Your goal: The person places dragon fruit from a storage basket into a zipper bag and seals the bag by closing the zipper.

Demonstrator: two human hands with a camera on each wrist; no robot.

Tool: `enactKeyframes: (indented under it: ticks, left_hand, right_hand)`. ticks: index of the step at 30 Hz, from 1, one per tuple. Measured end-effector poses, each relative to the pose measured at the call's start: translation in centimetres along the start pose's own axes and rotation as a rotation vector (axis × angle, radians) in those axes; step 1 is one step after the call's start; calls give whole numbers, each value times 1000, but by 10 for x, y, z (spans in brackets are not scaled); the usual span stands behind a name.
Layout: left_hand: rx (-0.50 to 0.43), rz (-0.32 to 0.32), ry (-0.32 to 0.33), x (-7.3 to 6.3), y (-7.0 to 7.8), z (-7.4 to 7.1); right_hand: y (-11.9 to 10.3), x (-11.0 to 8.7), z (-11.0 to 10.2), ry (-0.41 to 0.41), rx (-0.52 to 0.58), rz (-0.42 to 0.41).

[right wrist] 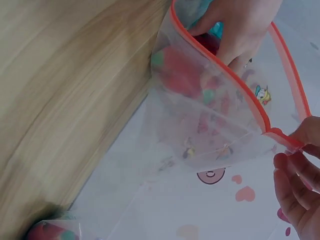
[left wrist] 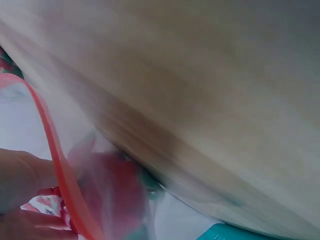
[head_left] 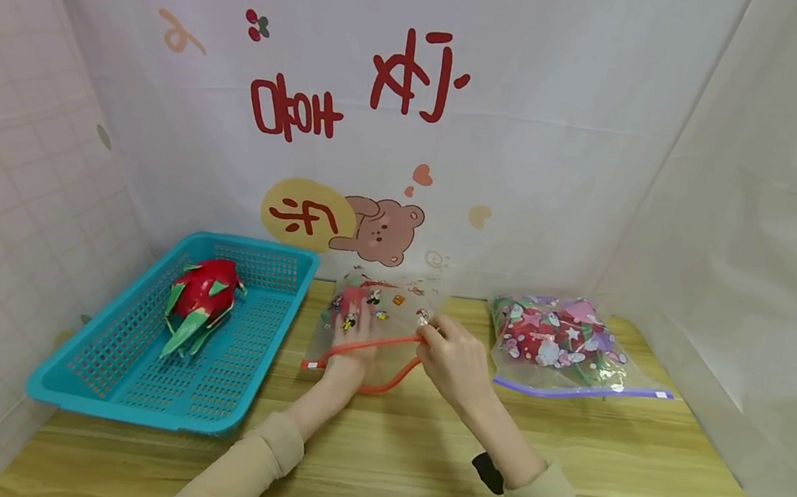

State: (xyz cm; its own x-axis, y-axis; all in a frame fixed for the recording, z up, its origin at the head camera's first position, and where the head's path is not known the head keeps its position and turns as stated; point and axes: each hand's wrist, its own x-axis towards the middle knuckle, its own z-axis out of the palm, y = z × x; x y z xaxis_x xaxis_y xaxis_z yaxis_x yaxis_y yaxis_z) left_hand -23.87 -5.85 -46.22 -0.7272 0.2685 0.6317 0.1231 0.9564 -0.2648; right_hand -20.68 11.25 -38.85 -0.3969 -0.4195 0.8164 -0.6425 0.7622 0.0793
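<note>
A clear plastic zip bag (head_left: 403, 302) with cartoon prints and an orange-red zip edge (head_left: 382, 344) stands with its mouth spread toward me. My left hand (head_left: 352, 350) reaches through the mouth into it, fingers stretched out against a red dragon fruit (right wrist: 180, 72). Seen through the plastic, the fruit is hazy, and its green tips show in the right wrist view. On the right side of the mouth, my right hand (head_left: 457, 362) pinches the zip edge between thumb and fingers. The left fingertips are partly hidden behind the film and prints.
At the left sits a turquoise basket (head_left: 269, 332) with one red dragon fruit (head_left: 209, 292) in it. A second printed bag (head_left: 558, 340) with a purple zip edge lies at the right, filled with red and green fruit. A patterned white cloth (head_left: 525, 173) backs the wooden table (head_left: 402, 478).
</note>
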Motion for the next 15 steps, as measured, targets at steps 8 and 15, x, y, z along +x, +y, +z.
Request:
enactKeyframes:
  ticks: [8,15]
  left_hand:
    - [154,118,-56,-19,4,-12]
    - [157,71,-28,-19,3,-12]
  right_hand:
    - [2,6,0,17,5,-9]
    - [2,7,1,32,-7,-24]
